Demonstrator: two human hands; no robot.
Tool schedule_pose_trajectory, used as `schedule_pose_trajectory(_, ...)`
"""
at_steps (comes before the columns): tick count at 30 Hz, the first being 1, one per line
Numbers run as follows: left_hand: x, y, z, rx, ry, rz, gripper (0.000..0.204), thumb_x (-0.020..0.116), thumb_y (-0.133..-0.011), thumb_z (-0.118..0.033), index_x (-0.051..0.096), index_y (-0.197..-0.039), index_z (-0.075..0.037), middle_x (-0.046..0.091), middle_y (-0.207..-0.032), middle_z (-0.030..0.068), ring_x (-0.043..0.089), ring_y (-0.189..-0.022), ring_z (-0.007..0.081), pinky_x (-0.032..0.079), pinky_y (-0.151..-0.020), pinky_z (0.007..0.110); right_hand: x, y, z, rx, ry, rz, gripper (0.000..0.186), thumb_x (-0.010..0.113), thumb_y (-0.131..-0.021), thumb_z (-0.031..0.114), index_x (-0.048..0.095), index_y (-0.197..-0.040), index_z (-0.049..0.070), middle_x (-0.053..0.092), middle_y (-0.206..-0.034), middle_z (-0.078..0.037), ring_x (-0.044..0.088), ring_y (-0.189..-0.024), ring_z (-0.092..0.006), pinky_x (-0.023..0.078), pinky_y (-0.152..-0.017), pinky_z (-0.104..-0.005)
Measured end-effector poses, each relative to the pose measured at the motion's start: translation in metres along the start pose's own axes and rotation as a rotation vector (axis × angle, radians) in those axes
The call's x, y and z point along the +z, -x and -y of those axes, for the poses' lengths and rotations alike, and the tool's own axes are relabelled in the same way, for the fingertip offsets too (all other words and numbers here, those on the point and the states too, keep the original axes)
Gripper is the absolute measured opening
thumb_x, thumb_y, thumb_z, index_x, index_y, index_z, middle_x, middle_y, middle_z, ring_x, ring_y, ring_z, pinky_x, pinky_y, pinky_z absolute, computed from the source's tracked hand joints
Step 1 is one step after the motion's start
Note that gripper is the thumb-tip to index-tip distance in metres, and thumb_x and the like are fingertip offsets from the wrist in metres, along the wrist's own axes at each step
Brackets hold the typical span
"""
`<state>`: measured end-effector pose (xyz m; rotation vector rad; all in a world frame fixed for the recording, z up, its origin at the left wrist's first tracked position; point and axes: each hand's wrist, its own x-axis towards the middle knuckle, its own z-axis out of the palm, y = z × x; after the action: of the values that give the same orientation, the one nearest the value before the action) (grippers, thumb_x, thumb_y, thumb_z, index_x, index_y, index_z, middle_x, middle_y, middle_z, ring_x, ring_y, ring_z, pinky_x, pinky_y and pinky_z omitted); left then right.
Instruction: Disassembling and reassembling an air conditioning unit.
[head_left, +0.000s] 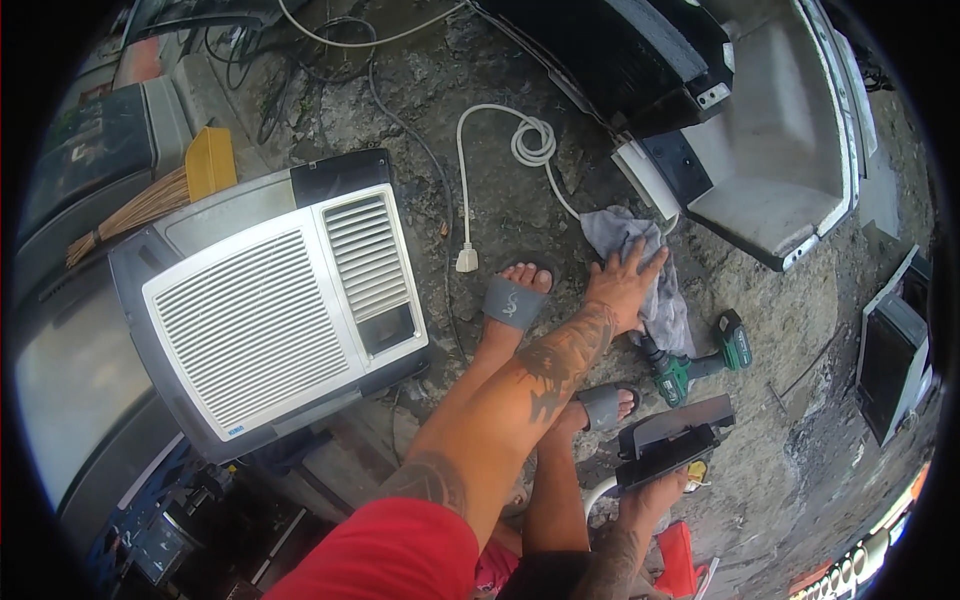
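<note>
My left hand (625,288) reaches forward, fingers spread over a crumpled grey cloth (668,322) on the concrete ground. Just below it lies a green and black cordless drill (675,378). At the lower right, my right hand (660,492) is closed on a black plastic part (660,460) with a white cord at its lower end. A small yellow object (697,470), too small to name, sits by that hand. A white cord with a plug (466,258) lies coiled above my feet, which wear grey slides (513,305).
A white-grilled window air conditioner (240,320) stands at left, beside a straw broom (140,210). A black casing (640,70) and a foam-lined shell (760,170) lie at top right. A metal frame (890,345) is at far right, a red object (680,560) at bottom, dark cables along the top.
</note>
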<state>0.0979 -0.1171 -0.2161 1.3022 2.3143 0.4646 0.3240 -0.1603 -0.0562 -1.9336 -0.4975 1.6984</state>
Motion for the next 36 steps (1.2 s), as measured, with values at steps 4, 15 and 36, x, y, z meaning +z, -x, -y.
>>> schedule_pose_trajectory(4, 0.001, -0.023, -0.019, -0.239, 0.320, 0.474, 0.048, 0.068, -0.072, -0.015, 0.058, -0.116, 0.002, 0.064, -0.114, 0.0232, 0.062, -0.108, 0.0425, 0.049, -0.090, 0.050, -0.001, 0.003, 0.016, -0.001, 0.053, -0.087, 0.023, 0.060, -0.092, 0.008, 0.061, -0.114, 0.001, 0.067, -0.102, -0.011, 0.068, -0.084, -0.0225, 0.058, -0.069, -0.0373)
schedule_pose_trajectory(15, -0.180, 0.058, -0.070, 0.065, 1.164, 0.659, 0.027, 0.074, -0.066, -0.024, 0.060, -0.073, -0.001, 0.061, -0.068, 0.0187, 0.063, -0.070, 0.0386, 0.046, -0.063, 0.042, -0.017, 0.003, 0.022, -0.131, 0.148, -0.191, 0.036, 0.055, -0.092, 0.012, 0.057, -0.124, -0.005, 0.062, -0.117, -0.017, 0.065, -0.098, -0.0298, 0.056, -0.080, -0.0441)
schedule_pose_trajectory(36, -0.271, -0.018, -0.124, -0.264, 1.589, -0.056, 0.065, 0.063, -0.087, -0.009, 0.032, -0.142, 0.006, 0.043, -0.141, 0.0220, 0.043, -0.133, 0.0265, 0.035, -0.109, 0.038, 0.013, 0.011, 0.034, -0.077, -0.392, -0.257, 0.022, 0.054, -0.093, 0.001, 0.057, -0.115, -0.003, 0.065, -0.103, -0.012, 0.066, -0.089, -0.0212, 0.055, -0.081, -0.0334)
